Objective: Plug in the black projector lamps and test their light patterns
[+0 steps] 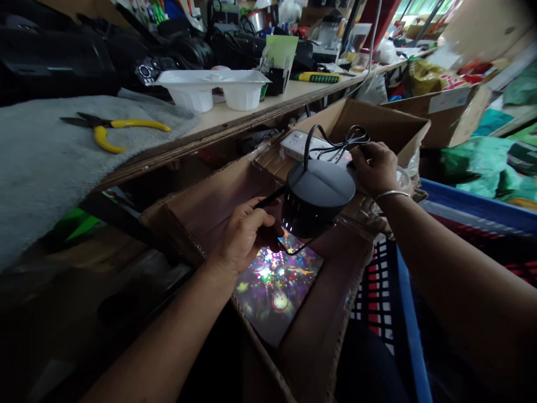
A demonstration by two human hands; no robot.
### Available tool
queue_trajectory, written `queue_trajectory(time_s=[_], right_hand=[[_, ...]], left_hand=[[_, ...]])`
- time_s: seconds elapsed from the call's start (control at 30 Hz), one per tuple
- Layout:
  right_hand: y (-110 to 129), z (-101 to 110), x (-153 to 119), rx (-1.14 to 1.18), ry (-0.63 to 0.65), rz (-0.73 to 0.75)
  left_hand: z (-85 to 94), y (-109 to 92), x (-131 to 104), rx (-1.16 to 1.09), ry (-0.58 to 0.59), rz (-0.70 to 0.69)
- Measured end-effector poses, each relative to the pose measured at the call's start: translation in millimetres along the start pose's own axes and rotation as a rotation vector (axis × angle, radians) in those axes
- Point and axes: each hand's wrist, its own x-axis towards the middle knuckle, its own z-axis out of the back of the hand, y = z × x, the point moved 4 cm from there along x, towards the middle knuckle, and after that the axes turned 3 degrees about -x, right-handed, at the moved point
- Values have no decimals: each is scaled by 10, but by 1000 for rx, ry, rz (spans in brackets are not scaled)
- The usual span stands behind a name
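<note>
A round black lamp (321, 187) hangs tilted over an open cardboard box (310, 341) and throws colourful light spots onto a flat panel (271, 319) inside it. My left hand (247, 232) is closed round the lamp's thin black bracket, left of the lamp body. Right of the lamp, my right hand (377, 168) is closed at a white power strip (296, 144), its fingertips on a dark piece at the strip's end, probably a plug. The lamp's bundled black cable (352, 137) lies over the strip. A red light shows near my right fingertips.
On the workbench edge (235, 120) stand a white plastic tray (247, 89) and yellow-handled pliers (113, 126) on a grey cloth (37, 151). A blue basket (409, 313) is right of the box. More cardboard boxes (444, 115) and bags stand behind it.
</note>
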Motion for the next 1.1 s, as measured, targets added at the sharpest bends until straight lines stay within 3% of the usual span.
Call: queue_trajectory(time_s=[0.4, 1.1], right_hand=[[-5, -8, 0, -44, 1, -10], [30, -3, -9, -108, 44, -17]], left_hand=[[-20, -1, 9, -1, 36, 17], [-18, -7, -5, 10, -4, 60]])
